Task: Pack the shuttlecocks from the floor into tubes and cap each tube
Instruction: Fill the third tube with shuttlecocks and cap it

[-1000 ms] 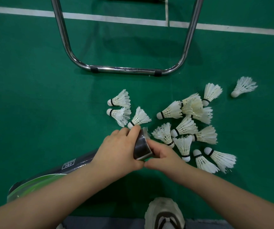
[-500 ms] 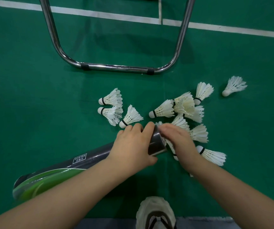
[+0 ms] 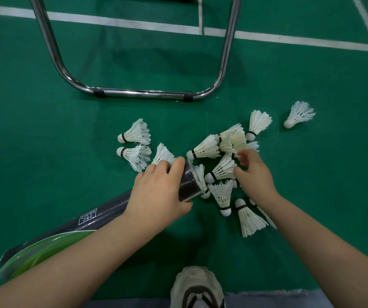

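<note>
Shuttlecocks (image 3: 222,193), white-feathered with pale cork tips and black bands, lie scattered on the green court floor (image 3: 45,134) in front of us, most of them in a loose heap at centre right. Our left hand (image 3: 158,192) grips a long black cardboard tube (image 3: 187,183) near its open mouth, fingers and thumb wrapped round it. The tube slants from a green-printed end at lower left up to the mouth beside the heap. One rim shuttlecock (image 3: 200,174) lies touching that mouth. Our right hand (image 3: 254,174) is over the heap, fingers half curled at the feather skirt of a side-lying shuttlecock (image 3: 222,168); we cannot tell whether they pinch it or only touch it. A left trio (image 3: 134,135) of shuttlecocks lies beyond our left knuckles, and a lone shuttlecock (image 3: 298,114) sits well apart at far right. Beyond them a bent chrome tubular frame (image 3: 143,94) rests on the floor, with white court lines (image 3: 112,20) behind it. Our pale sneaker (image 3: 197,285) shows at the bottom edge.
</note>
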A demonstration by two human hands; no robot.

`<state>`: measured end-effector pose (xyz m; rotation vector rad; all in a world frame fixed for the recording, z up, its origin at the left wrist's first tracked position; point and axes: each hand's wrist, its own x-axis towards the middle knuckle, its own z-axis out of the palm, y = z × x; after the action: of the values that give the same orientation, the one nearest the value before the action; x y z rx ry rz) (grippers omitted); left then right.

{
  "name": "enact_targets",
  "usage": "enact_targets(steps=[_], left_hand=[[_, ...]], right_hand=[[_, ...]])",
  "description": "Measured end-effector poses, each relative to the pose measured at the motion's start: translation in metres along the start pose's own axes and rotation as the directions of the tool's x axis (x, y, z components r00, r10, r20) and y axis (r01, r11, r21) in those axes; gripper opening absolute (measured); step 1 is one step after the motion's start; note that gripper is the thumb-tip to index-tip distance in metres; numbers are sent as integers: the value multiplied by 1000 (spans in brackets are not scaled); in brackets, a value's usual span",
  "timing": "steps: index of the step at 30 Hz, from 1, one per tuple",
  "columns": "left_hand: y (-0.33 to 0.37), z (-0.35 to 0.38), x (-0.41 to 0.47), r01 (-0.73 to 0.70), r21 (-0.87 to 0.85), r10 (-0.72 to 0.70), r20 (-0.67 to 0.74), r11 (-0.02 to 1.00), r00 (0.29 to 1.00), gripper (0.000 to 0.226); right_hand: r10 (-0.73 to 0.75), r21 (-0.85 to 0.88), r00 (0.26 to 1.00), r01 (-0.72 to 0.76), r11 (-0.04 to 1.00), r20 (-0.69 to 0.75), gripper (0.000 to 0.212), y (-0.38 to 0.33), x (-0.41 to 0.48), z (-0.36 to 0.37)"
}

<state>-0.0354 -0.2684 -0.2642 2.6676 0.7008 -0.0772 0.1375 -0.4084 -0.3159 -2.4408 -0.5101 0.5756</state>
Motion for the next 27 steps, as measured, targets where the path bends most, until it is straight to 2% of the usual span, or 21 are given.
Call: enact_targets(steps=[10,15,17,19,21,23,25,27], left_hand=[[3,4,0,-22,41,22,0,999,1000,73],[5,5,3,-19,46,19,14,999,1000,73],[6,6,5,-25,47,24,21,999,999,74],[6,6,7,-29,46,28,23,999,999,76],[5,6,9,-29,43,28,19,999,999,77],[5,4,10,-26,51,25,19,998,999,79],[5,3,10,-28,60,26,27,998,999,80],[5,1,11,-21,57,20,29,998,999,81]], right_hand=[[10,19,1000,-10,1000,20,48,6,8,3],[-77,-155,987,55,986,-138,44,-2,26,0],[-116,-299,989,85,951,-88,45,-8,37,-2],[-186,-485,982,178,856,32,40,-10,46,1],[-239,-527,966,257,810,103,29,-11,51,3],[-196,-382,978,209,900,72,30,-16,49,-2],[-91,-92,996,89,992,-15,34,-22,42,-8],[-22,253,998,35,967,-54,31,-26,32,-13]])
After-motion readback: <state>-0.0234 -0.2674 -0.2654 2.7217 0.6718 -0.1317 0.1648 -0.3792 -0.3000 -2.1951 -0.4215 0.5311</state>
